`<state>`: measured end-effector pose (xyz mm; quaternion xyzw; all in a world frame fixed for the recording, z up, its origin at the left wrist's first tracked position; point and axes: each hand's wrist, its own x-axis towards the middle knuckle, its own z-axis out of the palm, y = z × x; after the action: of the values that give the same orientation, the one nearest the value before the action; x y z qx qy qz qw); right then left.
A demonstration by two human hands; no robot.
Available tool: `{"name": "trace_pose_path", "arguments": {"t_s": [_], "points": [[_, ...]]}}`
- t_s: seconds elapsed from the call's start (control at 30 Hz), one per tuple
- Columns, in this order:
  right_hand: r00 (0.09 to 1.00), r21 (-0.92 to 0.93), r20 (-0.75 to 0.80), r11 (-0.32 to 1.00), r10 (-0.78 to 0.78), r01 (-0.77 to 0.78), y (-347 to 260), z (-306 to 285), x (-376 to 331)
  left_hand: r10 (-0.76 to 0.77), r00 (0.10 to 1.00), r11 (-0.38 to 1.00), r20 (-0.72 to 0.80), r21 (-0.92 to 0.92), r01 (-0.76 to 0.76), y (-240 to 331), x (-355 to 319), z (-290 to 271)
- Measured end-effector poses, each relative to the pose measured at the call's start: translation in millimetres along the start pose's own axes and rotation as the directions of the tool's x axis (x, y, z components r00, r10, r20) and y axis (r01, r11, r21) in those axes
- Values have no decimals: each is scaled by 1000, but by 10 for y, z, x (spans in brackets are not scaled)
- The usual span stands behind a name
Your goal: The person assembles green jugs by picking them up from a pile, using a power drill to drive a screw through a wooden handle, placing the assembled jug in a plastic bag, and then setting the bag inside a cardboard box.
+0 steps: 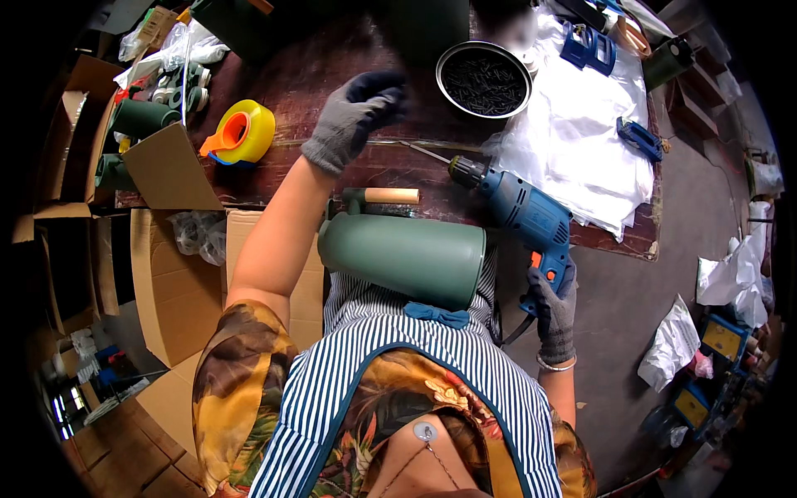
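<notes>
My right hand (554, 307), in a grey glove, is wrapped round the grip of a blue power drill (523, 212). The drill's long bit points left over the table edge. Across my lap a dark green cylindrical vessel (403, 256) lies on its side, its side handle (392, 196) with a wooden grip facing the table. Above the table my left hand (357, 116), gloved in grey with dark fingertips, is raised with curled fingers. Whatever is in those fingers is hidden. To its right stands a round metal bowl (442, 73) of small black screws.
White plastic bags (581, 141) cover the table's right side, with blue tools (639, 139) on them. A yellow tape roll (259, 133) with an orange piece lies left. Cardboard boxes (174, 286) and green vessels (141, 119) crowd the left. Dark green vessels stand at the back.
</notes>
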<state>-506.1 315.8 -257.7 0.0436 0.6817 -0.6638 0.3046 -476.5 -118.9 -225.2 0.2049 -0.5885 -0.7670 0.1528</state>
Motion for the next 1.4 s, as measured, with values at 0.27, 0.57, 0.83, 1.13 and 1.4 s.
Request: {"name": "trace_pose_path", "arguments": {"t_s": [0.27,0.57,0.83,1.13,1.4], "points": [[1000,-37,24,999,0,1,-48,-46,-151,-389,917,894,87,276,353,-137,-313,-145],[1000,-70,-16,997,18,-19,16,-34,-175,-403,908,907,-117,82,413,-369,-376,-51],[999,-58,-32,998,-1,-1,-2,1,-196,-66,994,939,-85,332,91,-468,-392,40],[988,189,71,970,139,-150,-182,-26,-83,-106,992,836,65,546,54,-397,-293,-34],[926,499,230,781,298,-375,74,-371,175,242,969,568,54,802,-186,-224,-802,-94]]}}
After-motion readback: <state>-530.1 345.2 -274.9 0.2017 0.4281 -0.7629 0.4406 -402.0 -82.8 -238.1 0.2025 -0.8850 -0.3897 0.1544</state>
